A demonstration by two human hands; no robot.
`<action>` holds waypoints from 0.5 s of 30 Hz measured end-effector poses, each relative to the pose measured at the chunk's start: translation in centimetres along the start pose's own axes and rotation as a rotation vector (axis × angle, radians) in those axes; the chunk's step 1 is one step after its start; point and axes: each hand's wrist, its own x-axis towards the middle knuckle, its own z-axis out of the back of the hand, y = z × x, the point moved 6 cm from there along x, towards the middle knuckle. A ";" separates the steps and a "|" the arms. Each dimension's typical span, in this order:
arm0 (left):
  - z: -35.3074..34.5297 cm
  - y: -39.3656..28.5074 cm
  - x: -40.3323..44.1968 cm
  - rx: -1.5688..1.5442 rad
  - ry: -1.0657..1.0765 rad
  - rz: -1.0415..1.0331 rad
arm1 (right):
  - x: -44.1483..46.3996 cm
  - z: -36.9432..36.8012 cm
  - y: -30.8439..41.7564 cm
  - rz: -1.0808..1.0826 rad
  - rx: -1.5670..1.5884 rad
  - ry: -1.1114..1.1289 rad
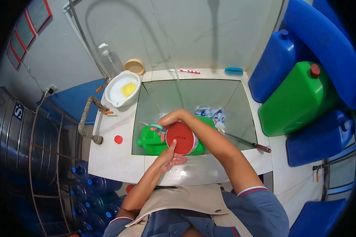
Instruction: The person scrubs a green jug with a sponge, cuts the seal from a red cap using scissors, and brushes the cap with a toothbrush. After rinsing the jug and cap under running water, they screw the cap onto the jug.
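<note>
A round tub with a red top [181, 139] and pale sides is held over the basin. The top has a short dark slit near its middle. My left hand [169, 158] grips the tub's near-left side, thumb on the red top and fingers lower down. Curled around the far-left side, my right hand [172, 118] holds scissors [158, 127] with teal handles, their metal end pointing left. Below the hands, a green jug [151, 141] lies in the tiled basin [229, 93], partly hidden by the tub and my right arm.
Bluish-white crumpled items [211, 112] lie inside the basin. A brown-handled tool [262, 148] crosses its right rim. A white bowl [122, 90] with a yellow sponge [128, 89] stands left. A red disc [118, 139] rests on the counter. Large green [294, 102] and blue jugs line the right.
</note>
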 end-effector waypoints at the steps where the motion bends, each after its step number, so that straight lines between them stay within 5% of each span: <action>1: -0.1 -0.2 -0.2 0.008 0.005 0.000 | 0.0 0.2 0.3 0.005 0.008 -0.007; 4: -0.5 -1.1 -1.1 0.040 0.020 0.001 | -0.2 0.3 -0.2 -0.060 0.156 0.101; 8: 0.3 -4.5 -4.0 0.065 0.024 -0.041 | -1.8 0.0 2.3 0.266 0.447 0.208; 10: 1.7 -7.9 -4.3 -0.038 -0.065 -0.357 | -3.7 0.5 4.1 0.404 0.540 0.173; 12: 3.4 -10.8 -4.4 -0.079 -0.117 -0.538 | -7.5 4.4 6.7 0.992 0.511 -0.496; 14: 4.6 -14.4 -5.9 -0.057 -0.219 -0.891 | -12.3 5.0 6.7 0.994 0.233 -0.904; 15: 4.9 -15.1 -5.7 -0.066 -0.230 -0.902 | -13.2 3.9 6.1 0.903 0.197 -0.862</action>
